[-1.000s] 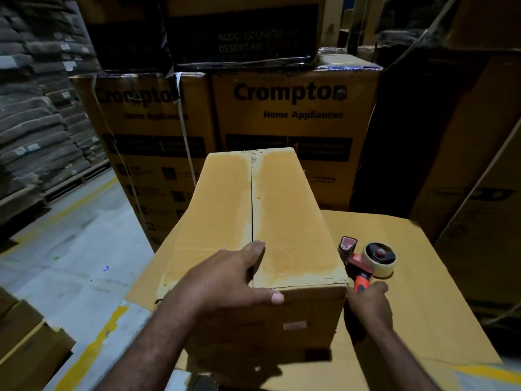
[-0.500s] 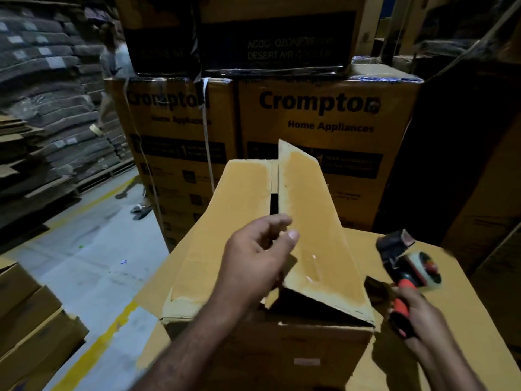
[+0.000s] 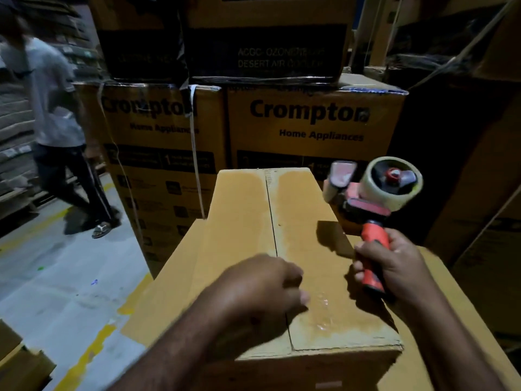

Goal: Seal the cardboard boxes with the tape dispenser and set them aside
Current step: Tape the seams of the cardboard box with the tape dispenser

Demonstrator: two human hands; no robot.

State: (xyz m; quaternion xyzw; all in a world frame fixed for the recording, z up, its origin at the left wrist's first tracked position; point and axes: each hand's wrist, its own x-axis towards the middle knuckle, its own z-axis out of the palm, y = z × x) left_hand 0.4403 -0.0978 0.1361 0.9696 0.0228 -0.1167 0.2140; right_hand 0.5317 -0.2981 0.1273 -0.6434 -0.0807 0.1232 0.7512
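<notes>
A long brown cardboard box [image 3: 245, 221] lies in front of me, its two top flaps down and meeting along a bare centre seam. My left hand [image 3: 262, 289] rests on the near part of that seam with fingers curled, pressing the flaps flat. My right hand [image 3: 392, 263] grips the red handle of a tape dispenser [image 3: 375, 193], held upright above the box's right edge. The tape roll and the roller head point away from me and are clear of the box.
The box rests on a wider cardboard surface [image 3: 439, 280]. Stacked "Crompton" cartons [image 3: 310, 128] form a wall right behind. A person [image 3: 56, 122] walks across the grey floor [image 3: 56, 292] at left. More cartons [image 3: 19, 368] sit at lower left and dark boxes at right.
The raised right flap has been pushed down flat and my left hand now lies on the seam. My right hand lifted the tape dispenser higher, toward the box. A person walked closer at left.
</notes>
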